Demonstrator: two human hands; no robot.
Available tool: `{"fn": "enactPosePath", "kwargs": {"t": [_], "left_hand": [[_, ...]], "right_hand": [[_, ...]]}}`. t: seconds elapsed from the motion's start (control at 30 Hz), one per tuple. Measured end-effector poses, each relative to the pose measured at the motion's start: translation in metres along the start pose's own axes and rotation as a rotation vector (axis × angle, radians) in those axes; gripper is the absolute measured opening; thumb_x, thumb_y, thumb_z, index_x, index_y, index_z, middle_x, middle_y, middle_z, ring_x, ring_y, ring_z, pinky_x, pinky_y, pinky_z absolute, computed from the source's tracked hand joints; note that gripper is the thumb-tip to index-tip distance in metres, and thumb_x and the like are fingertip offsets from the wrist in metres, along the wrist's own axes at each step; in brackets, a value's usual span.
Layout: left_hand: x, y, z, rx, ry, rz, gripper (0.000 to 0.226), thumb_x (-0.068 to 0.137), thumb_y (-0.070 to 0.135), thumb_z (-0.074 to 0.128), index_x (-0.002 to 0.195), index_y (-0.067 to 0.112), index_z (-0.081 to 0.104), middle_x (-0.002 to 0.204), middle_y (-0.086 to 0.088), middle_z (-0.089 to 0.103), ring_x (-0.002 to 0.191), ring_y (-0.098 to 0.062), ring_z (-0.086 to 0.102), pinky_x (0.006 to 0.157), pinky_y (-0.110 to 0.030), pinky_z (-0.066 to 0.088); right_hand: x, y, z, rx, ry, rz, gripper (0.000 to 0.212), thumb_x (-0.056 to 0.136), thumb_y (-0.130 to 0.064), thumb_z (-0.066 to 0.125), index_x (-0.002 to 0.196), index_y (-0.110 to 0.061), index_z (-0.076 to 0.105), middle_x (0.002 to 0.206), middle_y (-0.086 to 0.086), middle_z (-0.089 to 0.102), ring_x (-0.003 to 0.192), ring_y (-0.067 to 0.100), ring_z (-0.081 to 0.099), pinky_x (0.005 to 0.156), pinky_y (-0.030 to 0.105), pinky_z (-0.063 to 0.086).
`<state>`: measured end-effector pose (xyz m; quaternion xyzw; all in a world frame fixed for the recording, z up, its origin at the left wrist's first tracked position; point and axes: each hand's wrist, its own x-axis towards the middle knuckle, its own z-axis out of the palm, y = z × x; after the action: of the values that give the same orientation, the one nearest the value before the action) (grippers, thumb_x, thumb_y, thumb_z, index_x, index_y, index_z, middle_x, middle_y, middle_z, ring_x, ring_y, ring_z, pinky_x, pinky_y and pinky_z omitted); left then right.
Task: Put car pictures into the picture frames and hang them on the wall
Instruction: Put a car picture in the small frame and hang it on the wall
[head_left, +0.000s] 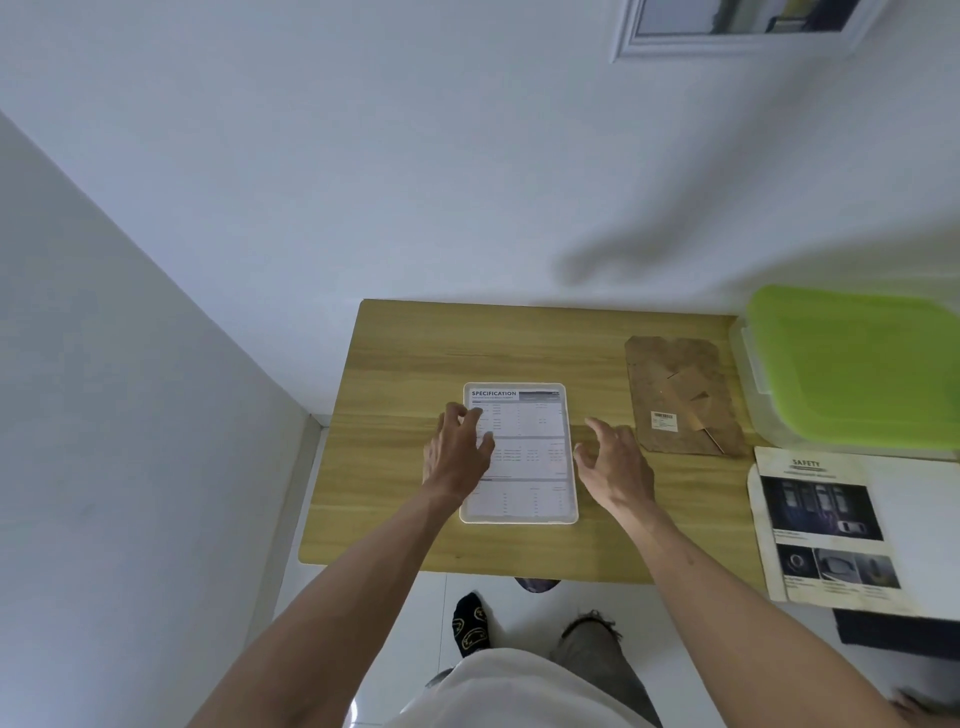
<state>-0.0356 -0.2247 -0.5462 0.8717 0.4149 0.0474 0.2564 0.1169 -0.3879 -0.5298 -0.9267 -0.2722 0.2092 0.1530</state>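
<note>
Wood-grain laminate covered the small table (405, 353), which stood pushed against a white wall (363, 156) near the room's corner. A white picture frame (521, 512) lay flat near the middle of the tabletop, and in it sat a printed sheet (524, 431) headed "SPECIFICATION", rows of small text facing up. The left hand (457, 452) rested with spread fingers on the sheet's left side, covering part of the frame's left edge; it gripped nothing. The right hand (615, 462) hovered just beside the frame's right edge, fingers open and curled, and whether it touched the frame could not be told.

To the right of the frame, apart from it, lay a brown cardboard backing board (680, 400) with a small white barcode label and a folded stand flap. Beyond that, at the table's right end, stood a clear plastic storage box with a green lid (857, 364). Nearer the person, a brochure (826, 530) headed "SAFETY", showing car photographs, lay over the table's right front corner. High on the wall hung another framed picture (737, 26), cut off by the top of the view. Below the table's front edge a foot in a black patterned sock (470, 623) stood on the pale floor.
</note>
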Motion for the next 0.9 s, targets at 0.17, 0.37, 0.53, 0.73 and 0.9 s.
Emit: {"fn": "enactPosePath", "kwargs": {"t": [0.17,0.37,0.53,0.73,0.9], "left_hand": [[0.017,0.056,0.014,-0.029,0.035,0.111,0.038,0.095,0.03,0.056,0.129,0.014,0.057,0.129,-0.004,0.051,0.109,-0.023,0.056,0.075,-0.035,0.05],[0.033,0.137,0.053,-0.074,-0.121,0.125,0.043,0.096,0.033,0.054,0.135,0.016,0.052,0.132,-0.004,0.048,0.11,-0.025,0.057,0.081,-0.04,0.051],[0.044,0.193,0.095,-0.176,-0.259,-0.051,0.052,0.093,0.033,0.056,0.14,0.013,0.047,0.138,-0.009,0.045,0.117,-0.03,0.055,0.094,-0.045,0.049],[0.053,0.239,0.12,-0.351,-0.206,-0.34,0.036,0.085,0.016,0.056,0.12,0.006,0.059,0.118,-0.011,0.06,0.106,-0.03,0.06,0.086,-0.039,0.052],[0.06,0.244,0.122,-0.693,-0.175,-0.682,0.053,0.077,0.013,0.067,0.128,0.009,0.056,0.123,-0.01,0.062,0.107,-0.028,0.061,0.082,-0.034,0.054]], "right_hand": [[0.02,0.038,-0.035,0.008,0.074,0.072,0.046,0.098,-0.035,0.052,0.143,-0.027,0.045,0.142,0.007,0.045,0.122,0.026,0.054,0.083,0.037,0.05],[0.052,0.104,-0.079,0.013,0.06,0.193,0.051,0.098,-0.037,0.052,0.145,-0.022,0.043,0.145,0.012,0.042,0.129,0.031,0.048,0.099,0.043,0.047],[0.072,0.145,-0.092,0.012,-0.039,0.185,0.056,0.097,-0.032,0.055,0.149,-0.019,0.038,0.148,0.013,0.039,0.133,0.031,0.044,0.103,0.042,0.045],[0.086,0.149,-0.088,-0.024,-0.093,0.149,0.053,0.095,-0.027,0.055,0.145,-0.013,0.04,0.142,0.017,0.041,0.131,0.035,0.04,0.108,0.042,0.04],[0.097,0.151,-0.092,0.166,-0.071,0.243,0.049,0.094,-0.027,0.055,0.141,-0.016,0.045,0.139,0.019,0.043,0.127,0.037,0.043,0.102,0.046,0.045]]}}
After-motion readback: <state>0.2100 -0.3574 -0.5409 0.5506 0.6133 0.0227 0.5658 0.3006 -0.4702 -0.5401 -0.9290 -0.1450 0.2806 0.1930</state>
